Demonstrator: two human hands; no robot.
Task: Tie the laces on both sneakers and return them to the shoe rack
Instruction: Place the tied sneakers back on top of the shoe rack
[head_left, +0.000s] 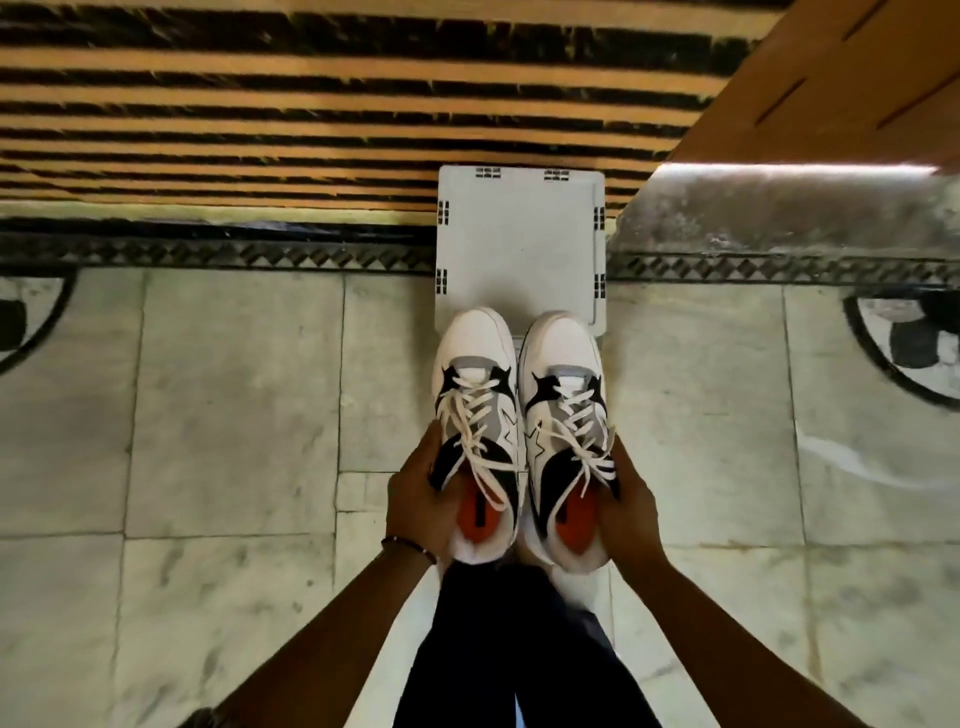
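Two white, grey and black sneakers with orange insoles are held side by side, toes pointing away from me. My left hand (421, 499) grips the outer side of the left sneaker (475, 364). My right hand (626, 512) grips the outer side of the right sneaker (563, 358). White laces cross both tongues and lie in bows or loops over the openings. The toes reach over the near edge of a white plastic shoe rack top (519, 244), seen from above. Whether the soles touch the rack I cannot tell.
A striped tan and black rug (234, 114) lies beyond the rack. A wooden panel (852, 78) and a stone ledge (779, 213) stand at the upper right. Marble floor tiles (223, 389) spread to both sides. My dark trouser legs (509, 649) are below the shoes.
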